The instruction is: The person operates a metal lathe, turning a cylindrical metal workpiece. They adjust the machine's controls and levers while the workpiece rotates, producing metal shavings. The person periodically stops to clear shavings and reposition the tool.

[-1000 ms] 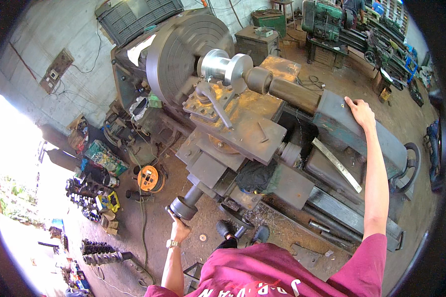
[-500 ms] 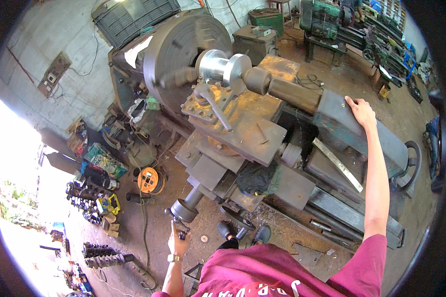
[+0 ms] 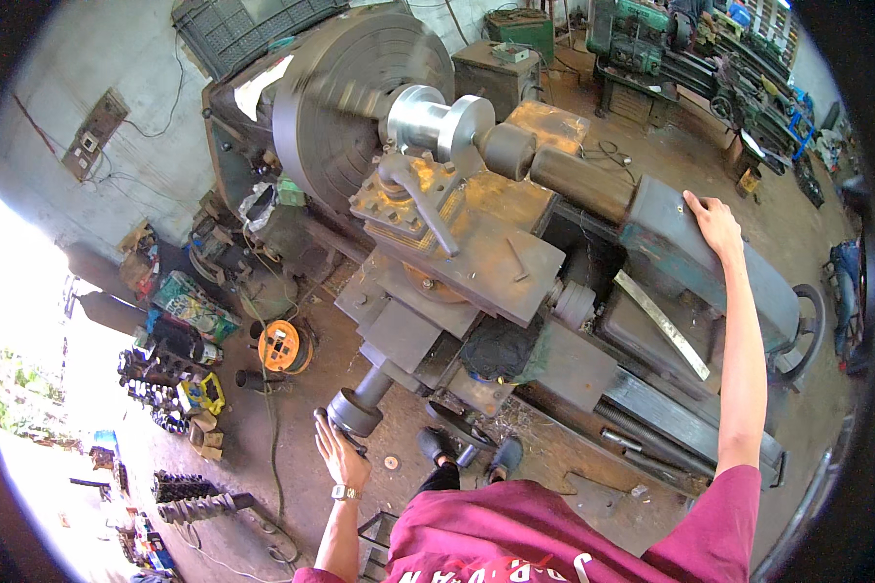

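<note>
At the near end of the lathe's cross-slide, low and left of centre, our left hand (image 3: 341, 457) wraps its fingers round the dark round metal crank handle (image 3: 352, 412). Our right hand (image 3: 715, 222) lies open, palm flat on the grey-green tailstock casting (image 3: 663, 233). Beyond, the large grey faceplate (image 3: 345, 92) looks blurred; a shiny steel workpiece (image 3: 436, 117) projects from it, above the rusty tool post (image 3: 437, 209).

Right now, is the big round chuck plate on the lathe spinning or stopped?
Spinning: the chuck plate has a streaked, blurred face, while the shiny metal workpiece and the tool block look sharp.
</note>
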### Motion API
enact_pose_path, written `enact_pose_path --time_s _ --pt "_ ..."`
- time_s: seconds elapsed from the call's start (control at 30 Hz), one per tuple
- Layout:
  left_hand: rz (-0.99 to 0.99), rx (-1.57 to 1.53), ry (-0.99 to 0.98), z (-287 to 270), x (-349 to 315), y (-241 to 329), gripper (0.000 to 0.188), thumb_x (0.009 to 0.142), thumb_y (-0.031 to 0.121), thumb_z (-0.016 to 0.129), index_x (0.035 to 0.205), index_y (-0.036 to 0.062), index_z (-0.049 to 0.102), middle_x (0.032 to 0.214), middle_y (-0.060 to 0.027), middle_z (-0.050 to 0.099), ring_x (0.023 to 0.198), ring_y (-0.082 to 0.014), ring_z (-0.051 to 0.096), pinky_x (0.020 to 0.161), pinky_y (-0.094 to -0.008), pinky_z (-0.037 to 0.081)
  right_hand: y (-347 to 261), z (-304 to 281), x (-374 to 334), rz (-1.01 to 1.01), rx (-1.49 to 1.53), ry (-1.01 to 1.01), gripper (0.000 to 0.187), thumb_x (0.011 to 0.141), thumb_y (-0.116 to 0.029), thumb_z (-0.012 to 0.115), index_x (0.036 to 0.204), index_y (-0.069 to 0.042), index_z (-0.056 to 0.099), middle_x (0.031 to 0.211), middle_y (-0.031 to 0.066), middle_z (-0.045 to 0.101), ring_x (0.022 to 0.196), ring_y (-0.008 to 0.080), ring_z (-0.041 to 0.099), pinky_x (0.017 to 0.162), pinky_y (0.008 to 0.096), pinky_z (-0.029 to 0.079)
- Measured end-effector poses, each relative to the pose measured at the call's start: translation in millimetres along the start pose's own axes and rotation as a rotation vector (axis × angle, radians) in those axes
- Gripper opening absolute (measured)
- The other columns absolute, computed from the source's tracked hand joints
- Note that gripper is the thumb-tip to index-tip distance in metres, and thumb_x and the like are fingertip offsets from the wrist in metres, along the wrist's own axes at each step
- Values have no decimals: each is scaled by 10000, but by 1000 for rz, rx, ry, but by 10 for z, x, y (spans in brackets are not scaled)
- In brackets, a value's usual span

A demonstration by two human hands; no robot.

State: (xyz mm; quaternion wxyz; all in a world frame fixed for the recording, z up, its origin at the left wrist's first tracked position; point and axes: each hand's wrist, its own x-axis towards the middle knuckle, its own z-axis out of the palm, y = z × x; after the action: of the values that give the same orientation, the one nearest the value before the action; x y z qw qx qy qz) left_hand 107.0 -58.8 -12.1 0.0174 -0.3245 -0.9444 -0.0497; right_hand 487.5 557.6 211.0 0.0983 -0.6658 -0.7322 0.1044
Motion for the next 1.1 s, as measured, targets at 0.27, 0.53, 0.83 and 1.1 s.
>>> enact_pose_path --time_s 0.27,0.53,0.83,1.1 --pt "106 -344 -105 -123 97 -165 905 553 -66 644 1387 -150 301 1568 -338 144 1418 -460 288 1149 -418 342 42 54 58 -22 11 -2 732 913 -699 416 1222 -89 678 1224 222 645 1172 394 593 999 465 442" --pt "-23 -343 -552 -472 369 -291 789 572 57 730 1292 -55 426 1212 -235 587 1142 -398 585 962 -424 494 49 52 54 -20 -1 7 729 917 -695 409 1228 -90 673 1270 222 620 1207 377 572 1015 466 430" --pt "155 -231 -173 -160 218 -343 656 596 75 699 1192 -47 454 1019 -205 601 1003 -370 600 884 -428 489 13 20 -31 -34 -14 46 714 928 -677 403 1204 -80 681 1239 227 632 1182 384 584 1002 477 441" --pt "11 -292 -485 -258 371 -507 558 605 101 719 1113 -24 525 916 -181 644 870 -357 638 810 -427 516 1 17 -1 -27 -5 28 705 924 -677 412 1186 -83 688 1222 217 644 1161 389 596 990 480 451"
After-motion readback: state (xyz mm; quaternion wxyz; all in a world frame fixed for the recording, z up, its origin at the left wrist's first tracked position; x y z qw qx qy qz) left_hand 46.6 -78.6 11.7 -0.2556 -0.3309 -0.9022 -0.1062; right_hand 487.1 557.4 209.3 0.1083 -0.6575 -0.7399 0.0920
